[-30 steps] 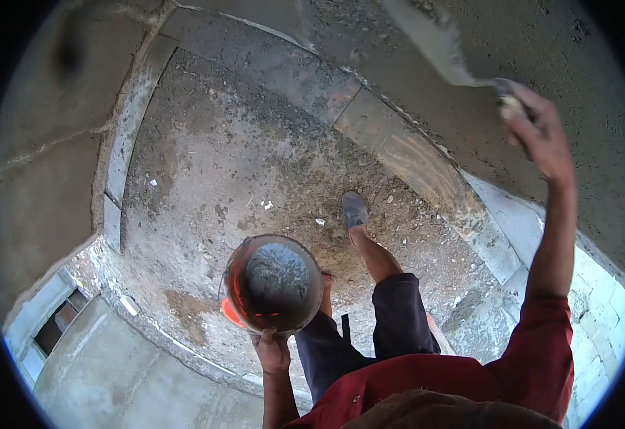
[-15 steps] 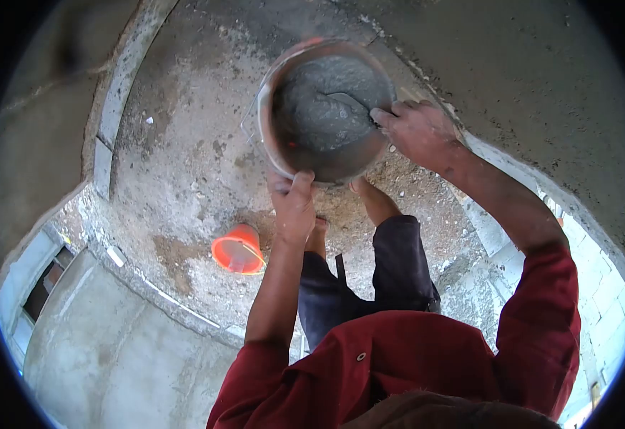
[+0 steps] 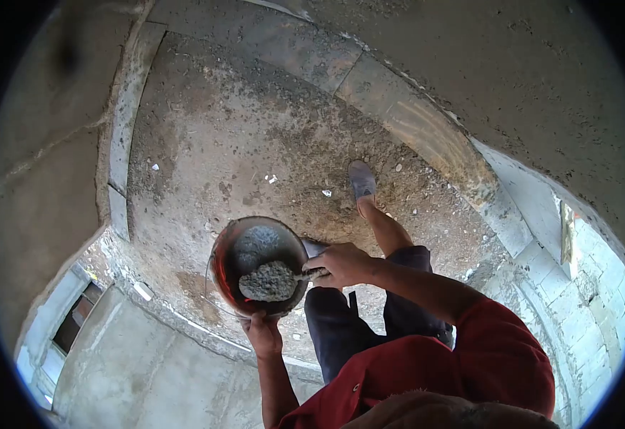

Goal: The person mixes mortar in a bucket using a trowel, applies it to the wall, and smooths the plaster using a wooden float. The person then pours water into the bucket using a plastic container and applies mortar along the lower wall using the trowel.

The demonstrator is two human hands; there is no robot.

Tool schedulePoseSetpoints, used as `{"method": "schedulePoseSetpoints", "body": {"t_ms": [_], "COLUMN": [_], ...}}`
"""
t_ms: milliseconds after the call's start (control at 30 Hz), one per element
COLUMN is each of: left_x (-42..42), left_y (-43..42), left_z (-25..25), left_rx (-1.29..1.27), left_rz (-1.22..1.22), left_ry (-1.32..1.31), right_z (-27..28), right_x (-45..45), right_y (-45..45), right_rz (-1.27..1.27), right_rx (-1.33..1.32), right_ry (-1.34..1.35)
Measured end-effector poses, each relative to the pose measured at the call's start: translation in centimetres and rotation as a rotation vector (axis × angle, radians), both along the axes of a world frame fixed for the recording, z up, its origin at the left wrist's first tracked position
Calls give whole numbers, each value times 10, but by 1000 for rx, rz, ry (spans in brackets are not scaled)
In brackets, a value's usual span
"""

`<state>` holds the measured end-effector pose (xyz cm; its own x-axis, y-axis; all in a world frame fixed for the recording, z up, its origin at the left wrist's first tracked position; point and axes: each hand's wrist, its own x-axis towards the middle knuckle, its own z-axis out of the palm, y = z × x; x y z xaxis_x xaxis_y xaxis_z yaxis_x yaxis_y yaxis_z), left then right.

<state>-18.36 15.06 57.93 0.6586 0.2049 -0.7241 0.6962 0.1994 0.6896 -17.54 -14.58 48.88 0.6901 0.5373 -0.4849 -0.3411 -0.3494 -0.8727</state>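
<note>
Holding a loaded trowel over the bucket

In the head view, the trowel (image 3: 302, 276) carries a thick, lumpy heap of mortar (image 3: 269, 281), so the scooping looks done for this load. None of that heap has been put down; it sits inside the bucket's mouth, over the near part. More wet mix (image 3: 255, 243) shows deeper in the bucket (image 3: 225, 261), so by my judgement the supply is not used up, though its depth cannot be told. The broad wall (image 3: 541, 107) at upper right looks coated, dark and fairly even, with small pits and specks; whether that coat is finished cannot be told from here.

The bucket is in front of the legs, just left of them, above the littered ground (image 3: 248, 143), its mouth turned up to the camera. The left hand (image 3: 262, 336) grips its near rim, thumb at the edge, with the forearm coming up from below. The right hand (image 3: 341, 264) is closed round the trowel's handle at the bucket's right side. That arm bends at the elbow and reaches inward across the lap, wrist fairly straight, with the blade pointing left across the opening. The two hands are near each other but apart.
</note>
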Motion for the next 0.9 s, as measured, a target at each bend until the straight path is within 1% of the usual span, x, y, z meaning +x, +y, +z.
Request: {"method": "schedulePoseSetpoints", "body": {"t_ms": [33,100,167,200,233,267,300,333,367,433,500,533,567,600,633,700,733,767,867,900], "left_x": [-8,-17,-24,-28,-30,-34,-37,-36,-35,-28,-17,-14,-9,-4,3,18,19,21,24,24], "left_y": [6,8,-1,-4,-4,-3,-6,-15,-22,-40,-62,-70,-76,-83,-93,-112,-118,-114,-104,-89], "left_z": [-1,-11,-22,-31,-39,-44,-48,-49,-51,-52,-45,-38,-32,-24,-9,20,34,40,87,98], "left_rx": [24,53,57,59,62,66,74,48,29,-44,-138,-164,-193,-220,-243,-269,-285,-281,-334,-317], "left_rz": [11,26,45,49,49,49,53,55,47,5,-46,-61,-82,-106,-139,-176,-200,-217,-234,-270], "left_ry": [32,71,91,121,150,180,179,170,169,153,116,112,105,100,70,-49,-96,-73,-142,-169], "right_z": [-37,-53,-133,-148,-185,-174,-125,-110,-49,39,106,108,136,146,153,143,133,134,212,245], "right_x": [-17,4,-4,19,22,48,75,67,69,54,47,34,34,30,33,30,27,21,8,1], "right_y": [6,-47,-85,-130,-170,-226,-273,-319,-337,-334,-297,-281,-260,-239,-214,-158,-122,-95,-63,-60], "right_rz": [-77,-27,-154,-100,-260,-416,-595,-771,-881,-690,-499,-428,-316,-208,-118,-166,-109,-53,26,-41], "right_rx": [80,132,282,180,27,-56,-228,-360,-249,-301,-554,-609,-701,-747,-775,-871,-902,-933,-903,-910], "right_ry": [-42,94,313,400,107,320,289,125,39,-85,-102,-298,-257,-349,-344,-504,-511,-511,-597,-639]}}
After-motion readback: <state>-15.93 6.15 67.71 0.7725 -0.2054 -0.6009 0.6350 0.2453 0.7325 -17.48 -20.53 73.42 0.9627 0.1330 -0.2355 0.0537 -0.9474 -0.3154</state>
